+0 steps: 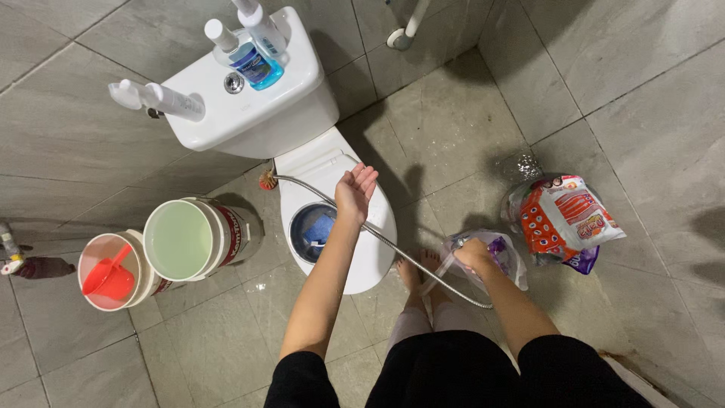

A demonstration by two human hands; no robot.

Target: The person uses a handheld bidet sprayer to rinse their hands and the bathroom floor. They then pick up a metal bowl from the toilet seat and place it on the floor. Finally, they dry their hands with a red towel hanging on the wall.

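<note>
A: While the left hand [355,190] hangs open, palm up, over the toilet [332,211], what does the right hand [474,255] hold?

B: It is closed on a clear plastic bag [504,257] on the floor right of the toilet. The metal hose [393,245] crosses the toilet seat under the left wrist and runs toward that hand; whether the fingers also grip it, I cannot tell.

A: What could go wrong?

B: I judge that a tug on the hose could spray or drag across the seat, and something blue [319,229] already sits in the bowl.

A: What crowds the space?

B: 2 buckets [181,242] stand left of the toilet, 1 holding a red scoop [109,278]. Bottles [257,60] stand on the tank, an orange packet [566,215] lies further right, and bare feet [419,268] stand just in front.
</note>
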